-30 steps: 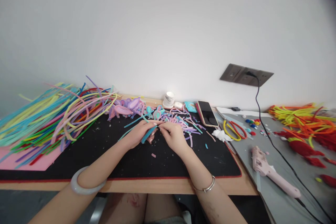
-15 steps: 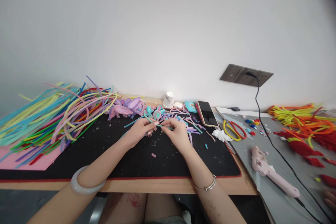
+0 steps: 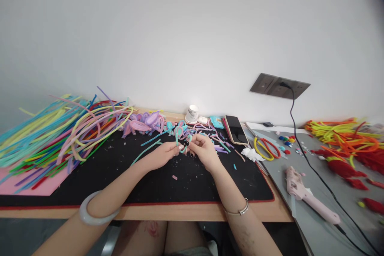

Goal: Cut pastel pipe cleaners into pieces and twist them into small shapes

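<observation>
Both hands meet over the black mat (image 3: 144, 192). My left hand (image 3: 163, 155) pinches a mint-green pipe cleaner (image 3: 177, 139), which bends up and around between the hands. My right hand (image 3: 204, 150) has its thumb and fingers closed on the other side of the same piece. Dark-painted nails show where the fingertips meet; part of the pipe cleaner is hidden behind them. Just beyond lie coiled teal and pink pipe-cleaner loops (image 3: 180, 128). Loose teal strands (image 3: 147, 151) rest beside my left hand.
Many coloured pipe cleaners (image 3: 69, 128) spread at left on pink paper (image 3: 39, 186). Along the back stand a paper cup (image 3: 192, 114) and a phone (image 3: 236, 130). To the right lie scissors (image 3: 265, 148), a pink glue gun (image 3: 312, 200) and its cord (image 3: 312, 164).
The blue piece that hung below my hands a second ago no longer shows. The mint-green pipe cleaner, stretched between my fingers half a second ago, now curves upward. My hands stay close together.
</observation>
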`<move>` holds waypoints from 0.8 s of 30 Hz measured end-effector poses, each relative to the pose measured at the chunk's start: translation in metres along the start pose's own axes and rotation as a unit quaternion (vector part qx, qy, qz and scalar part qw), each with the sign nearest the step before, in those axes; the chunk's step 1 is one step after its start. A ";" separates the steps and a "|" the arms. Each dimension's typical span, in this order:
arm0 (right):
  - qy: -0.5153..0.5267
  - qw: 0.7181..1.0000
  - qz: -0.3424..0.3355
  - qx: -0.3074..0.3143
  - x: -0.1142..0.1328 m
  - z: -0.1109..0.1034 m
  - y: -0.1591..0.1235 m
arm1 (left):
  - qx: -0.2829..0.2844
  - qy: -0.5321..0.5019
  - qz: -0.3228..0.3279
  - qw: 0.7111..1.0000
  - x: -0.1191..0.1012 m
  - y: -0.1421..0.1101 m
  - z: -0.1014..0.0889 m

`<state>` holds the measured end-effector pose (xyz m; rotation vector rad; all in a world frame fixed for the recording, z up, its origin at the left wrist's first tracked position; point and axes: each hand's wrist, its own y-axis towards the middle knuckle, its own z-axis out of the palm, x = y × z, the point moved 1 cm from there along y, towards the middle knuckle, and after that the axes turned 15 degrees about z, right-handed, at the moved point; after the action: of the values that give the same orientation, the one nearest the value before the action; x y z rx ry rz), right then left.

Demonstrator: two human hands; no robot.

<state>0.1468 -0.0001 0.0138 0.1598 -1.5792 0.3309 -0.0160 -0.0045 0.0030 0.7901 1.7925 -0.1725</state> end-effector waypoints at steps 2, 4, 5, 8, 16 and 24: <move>-0.005 1.000 0.010 0.004 0.000 0.001 0.000 | 0.020 0.047 0.018 0.999 0.000 0.000 0.001; -0.001 1.000 0.020 0.013 0.000 0.002 0.000 | 0.041 0.078 0.027 0.996 0.001 -0.001 0.002; 0.004 0.999 0.024 0.022 0.000 0.003 0.000 | 0.054 0.087 0.029 0.994 0.002 -0.001 0.003; 0.023 0.998 0.037 0.044 0.000 0.005 0.000 | 0.087 0.094 0.032 0.991 0.005 -0.001 0.004; 0.027 0.998 0.046 0.035 0.001 0.003 -0.002 | 0.101 0.105 0.043 0.988 0.001 -0.003 0.004; 0.007 0.998 0.028 0.063 0.003 0.003 -0.005 | 0.099 0.102 0.052 0.988 0.002 -0.003 0.003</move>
<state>0.1457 -0.0049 0.0169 0.2102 -1.5521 0.4757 -0.0159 -0.0074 -0.0007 1.0744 1.9411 -0.2086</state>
